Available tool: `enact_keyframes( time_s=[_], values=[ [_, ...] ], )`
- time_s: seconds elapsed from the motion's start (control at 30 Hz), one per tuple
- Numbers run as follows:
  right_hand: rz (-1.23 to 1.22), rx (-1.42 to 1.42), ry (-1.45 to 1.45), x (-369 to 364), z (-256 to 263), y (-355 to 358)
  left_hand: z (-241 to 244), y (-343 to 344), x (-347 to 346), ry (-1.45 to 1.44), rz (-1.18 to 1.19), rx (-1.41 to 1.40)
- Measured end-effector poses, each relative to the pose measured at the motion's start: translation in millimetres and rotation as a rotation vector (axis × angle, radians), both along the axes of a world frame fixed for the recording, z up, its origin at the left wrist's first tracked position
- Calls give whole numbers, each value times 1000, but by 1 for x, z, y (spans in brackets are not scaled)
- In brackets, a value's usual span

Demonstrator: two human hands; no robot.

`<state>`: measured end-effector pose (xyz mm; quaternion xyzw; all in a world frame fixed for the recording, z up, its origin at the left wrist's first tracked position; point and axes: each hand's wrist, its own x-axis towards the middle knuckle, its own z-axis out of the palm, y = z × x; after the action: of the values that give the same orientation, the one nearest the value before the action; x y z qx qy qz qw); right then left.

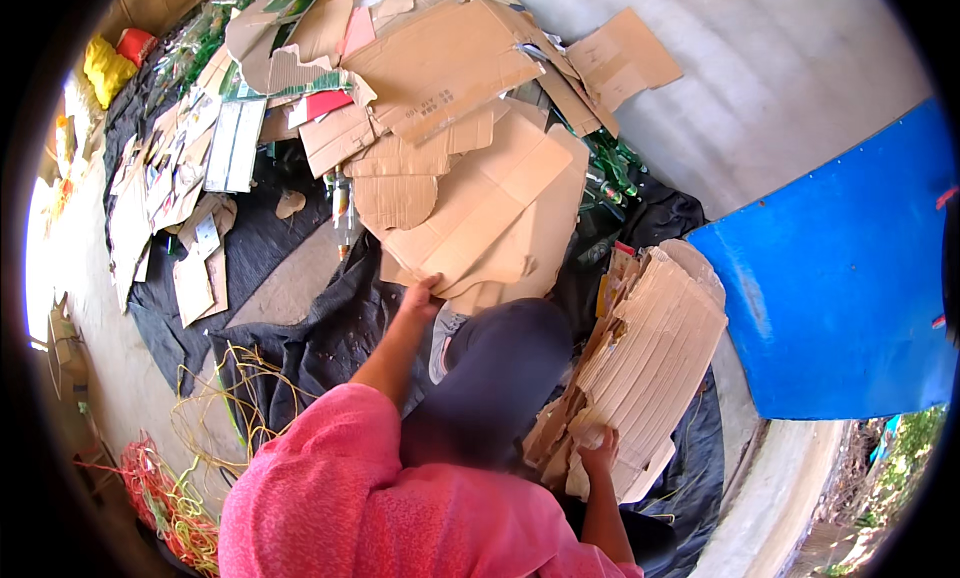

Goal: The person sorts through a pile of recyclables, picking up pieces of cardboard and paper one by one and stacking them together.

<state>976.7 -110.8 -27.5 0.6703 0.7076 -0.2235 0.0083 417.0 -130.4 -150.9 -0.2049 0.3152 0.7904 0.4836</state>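
Note:
My left hand [420, 299] grips the near edge of a flattened cardboard sheet [465, 225], its thumb lying on top. That sheet is part of an overlapping heap in front of my knee, with a torn corrugated piece [397, 199] lying over its left side. To my right, a thick stack of flattened cardboard [645, 360] lies at a slant beside my leg. My right hand [600, 452] touches the lower end of this stack, fingers bent; whether they pinch a sheet is unclear.
Green glass bottles [611, 165] show beside the heap. A large printed cardboard sheet [450, 64] lies farther off. Black tarpaulin [315, 345] covers part of the concrete floor. Tangled plastic strapping [165, 503] is at lower left, a blue panel [832, 278] at right, a yellow bag [109, 69] far left.

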Motion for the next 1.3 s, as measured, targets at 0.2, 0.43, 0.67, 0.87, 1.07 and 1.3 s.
enact_keyframes(
  time_s=[0.2,0.43,0.67,0.87,1.07,1.3],
  values=[
    [-10,50,19,5,-5,-3,121,53,56,-41,-28,161],
    [-7,83,90,7,-2,-1,239,64,71,-8,70,239],
    [-186,-29,301,19,6,14,324,99,82,105,84,371],
    [-483,-193,619,-4,56,11,394,120,126,239,-68,376],
    [-575,-165,655,13,67,23,443,131,193,322,-169,384],
    [-625,-156,701,24,43,28,467,133,213,366,-220,526]
  ],
)
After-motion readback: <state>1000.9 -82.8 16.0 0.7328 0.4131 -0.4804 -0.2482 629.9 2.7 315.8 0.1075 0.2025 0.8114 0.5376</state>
